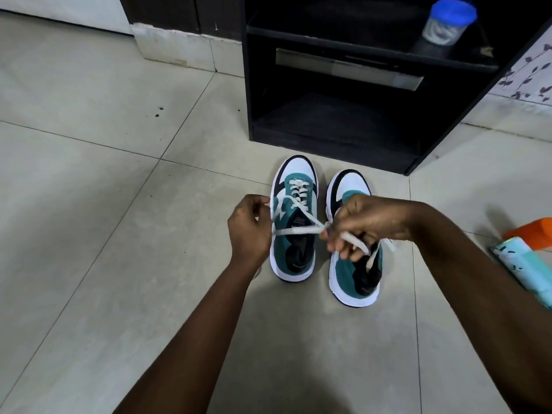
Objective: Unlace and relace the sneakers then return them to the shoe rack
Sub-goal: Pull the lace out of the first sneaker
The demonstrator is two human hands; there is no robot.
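Pale tiled floor — dim light

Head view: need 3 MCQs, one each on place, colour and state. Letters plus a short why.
1. Where do the sneakers stand?
A. on the rack's lower shelf
B. on the floor in front of the shoe rack
C. on a chair

2. What colour is the lid of the plastic jar on the rack?
A. blue
B. red
C. yellow

3. What are the hands doing?
A. resting flat on the floor
B. lifting a sneaker
C. pulling the white lace

B: both sneakers sit on the tiled floor before the shoe rack.
A: the plastic jar has a blue lid.
C: left hand and right hand pinch the white lace taut.
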